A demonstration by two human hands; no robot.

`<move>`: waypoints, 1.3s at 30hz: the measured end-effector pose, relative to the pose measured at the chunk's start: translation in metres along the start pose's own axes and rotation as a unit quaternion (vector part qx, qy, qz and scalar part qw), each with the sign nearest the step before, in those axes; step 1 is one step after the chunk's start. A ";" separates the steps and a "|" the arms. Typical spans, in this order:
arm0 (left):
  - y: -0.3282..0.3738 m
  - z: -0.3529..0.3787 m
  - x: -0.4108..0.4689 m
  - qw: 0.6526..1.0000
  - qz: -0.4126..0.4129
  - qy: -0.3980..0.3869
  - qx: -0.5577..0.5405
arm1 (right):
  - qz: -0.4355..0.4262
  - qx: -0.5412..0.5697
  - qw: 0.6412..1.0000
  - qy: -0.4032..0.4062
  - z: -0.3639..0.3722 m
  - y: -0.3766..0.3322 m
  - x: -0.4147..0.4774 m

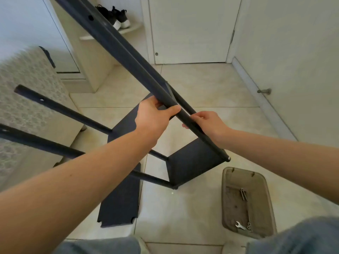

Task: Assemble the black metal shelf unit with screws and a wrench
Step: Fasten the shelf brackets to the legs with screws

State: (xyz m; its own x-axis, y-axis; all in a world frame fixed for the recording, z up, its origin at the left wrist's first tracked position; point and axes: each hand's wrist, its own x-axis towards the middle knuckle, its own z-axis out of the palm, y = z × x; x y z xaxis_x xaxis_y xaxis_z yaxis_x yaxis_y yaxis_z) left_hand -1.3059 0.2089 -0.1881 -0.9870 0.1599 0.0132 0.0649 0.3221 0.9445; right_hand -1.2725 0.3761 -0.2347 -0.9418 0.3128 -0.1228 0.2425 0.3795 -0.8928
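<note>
Beige tiled floor (201, 85) fronts a closed white door (190, 30); a patterned cover (27, 88) lies at the left.

**Position of parts**
- The unit (157, 177) is partly built and tipped on its side on the floor.
- One shelf (194, 162) sits at the foot of the posts. A screw head (228, 158) shows at the end of the upper post (117, 44).
- The other posts reach left with free ends. Open holes (90, 17) show further up the posts.
- A loose panel (121, 198) lies flat on the floor near the knees. Dark sheet also shows beyond the left arm; whether it is the same panel cannot be told.
- A tray (227, 180) at the right holds the wrench (240, 226) and screws (243, 194).

**Hands**
- The left hand (156, 116) wraps the upper post, thumb across it.
- The right hand (209, 123) grips the same post just below.
- Neither hand holds a tool.

**Step in hand**
The unit appears to be handled into position with one shelf fitted. The remaining shelves are not yet mounted.

**Next move**
1. Steady the unit so the open holes are reachable.
2. Align the loose panel's notched corners with the posts.
3. Free one hand for screws and wrench.
</note>
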 end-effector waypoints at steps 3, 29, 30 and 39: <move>-0.008 -0.005 0.000 0.999 -0.008 0.003 -0.046 | -0.002 0.022 0.999 0.033 0.006 -0.003 0.002; -0.199 -0.079 -0.057 0.957 -0.068 0.094 -0.266 | -0.097 0.006 0.987 -0.130 0.121 0.009 -0.009; -0.206 -0.081 -0.058 0.955 -0.071 0.097 -0.270 | -0.097 0.004 0.986 -0.135 0.127 0.010 -0.010; -0.224 -0.087 -0.064 0.943 -0.052 0.083 -0.319 | -0.079 -0.046 0.985 -0.146 0.151 0.005 -0.013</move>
State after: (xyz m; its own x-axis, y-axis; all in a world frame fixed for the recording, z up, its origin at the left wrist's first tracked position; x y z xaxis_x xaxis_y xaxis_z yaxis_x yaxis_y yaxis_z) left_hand -1.2703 0.0454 -0.3722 -0.9960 -0.0071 -0.0895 -0.0830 -0.3069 0.9481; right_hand -1.2940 0.2422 -0.3034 -0.9930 -0.0159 -0.1173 0.0949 0.4856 -0.8690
